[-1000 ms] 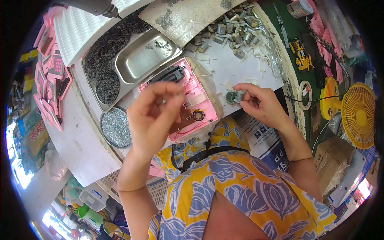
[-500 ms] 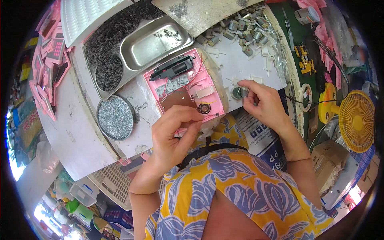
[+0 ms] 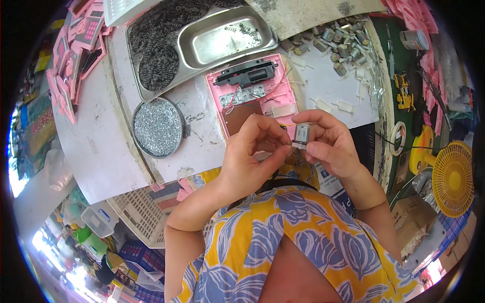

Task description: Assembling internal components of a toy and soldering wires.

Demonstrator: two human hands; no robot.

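Note:
Between the thumb and fingers of my right hand (image 3: 331,144) is a small silver metal motor (image 3: 302,131), with a pale piece at its lower end. My left hand (image 3: 247,154) is closed in a pinch right beside that lower end; whatever its fingertips hold is too small or hidden to make out. Just beyond both hands lies an open pink plastic casing (image 3: 287,93), partly covered by my left hand. Inside it are a black plastic module (image 3: 245,76), a grey metal plate (image 3: 243,95) and thin red wires.
A steel tray (image 3: 222,63) with dark springs (image 3: 156,65) stands at the far left. Nearer is a round dish (image 3: 181,121) of small silver parts. Similar metal motors (image 3: 341,48) and white plastic pieces (image 3: 345,106) lie at the right, with a yellow fan (image 3: 452,179) beyond.
My right hand has lifted the motor off the table and brought it left. My left hand has left the casing's near edge and moved right to meet it. The whole view has shifted.

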